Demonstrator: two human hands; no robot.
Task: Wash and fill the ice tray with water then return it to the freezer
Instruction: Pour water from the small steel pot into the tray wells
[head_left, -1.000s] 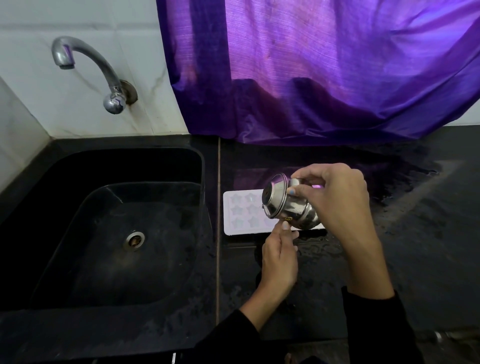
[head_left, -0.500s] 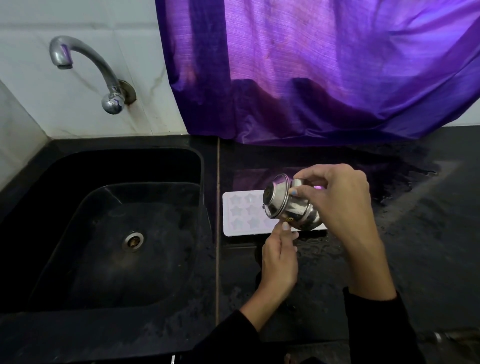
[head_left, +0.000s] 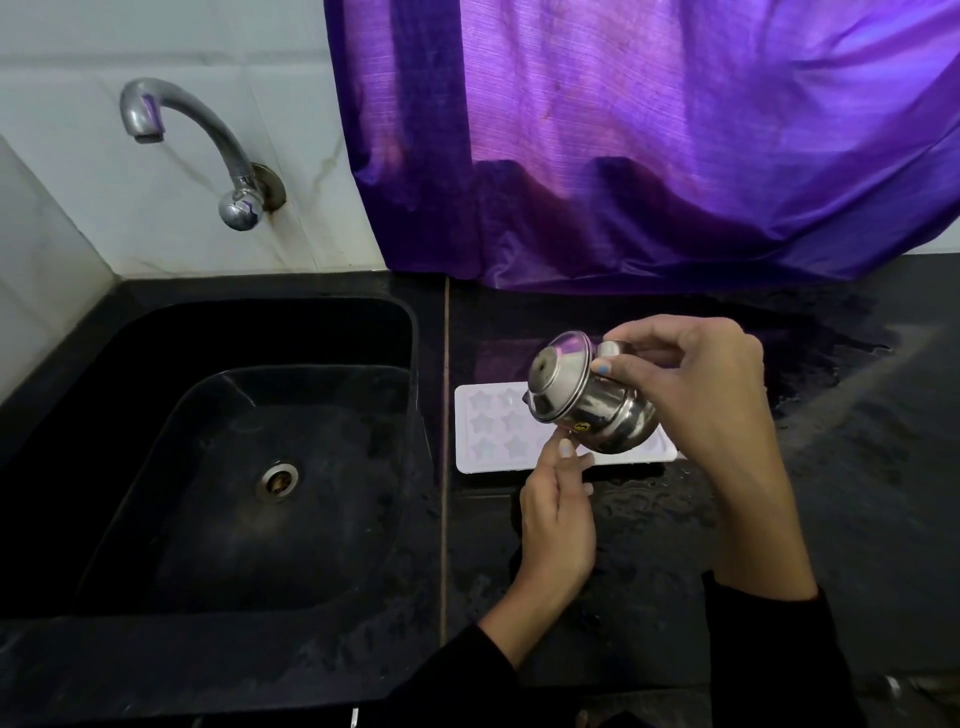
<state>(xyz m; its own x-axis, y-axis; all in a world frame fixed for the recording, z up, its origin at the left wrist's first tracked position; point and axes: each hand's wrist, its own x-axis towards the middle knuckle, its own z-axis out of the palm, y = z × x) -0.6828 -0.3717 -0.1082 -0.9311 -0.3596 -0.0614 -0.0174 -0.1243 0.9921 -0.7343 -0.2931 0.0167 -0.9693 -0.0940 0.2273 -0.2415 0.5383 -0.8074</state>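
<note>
My right hand is wrapped round a small steel pot — fingers curled over its top, thumb pressed against its near side — and I hold it tipped well over to the left, so that its wide mouth faces left and toward me. The pot hangs in the air above the ice tray, covering the tray's middle and right part from my view.

My left hand sits below and just nearer than the pot. Its fingers are loosely bent and reach up to the near edge of the tray, directly under the pot's rim; whether they pinch the tray's edge or merely rest against it I cannot tell, because the fingertips are blurred and partly behind the pot.

The tray itself is white, with star-shaped cells showing at its left end, and it lies flat on the black counter just beyond my left fingertips. The counter around my hands glistens with wet patches.

Well to the left of both hands lies the black sink, with its metal drain at the bottom. A curved chrome tap juts from the white tiled wall above it. Beyond my right hand a purple curtain hangs down to the counter's back edge. Black sleeves cover both my forearms.
</note>
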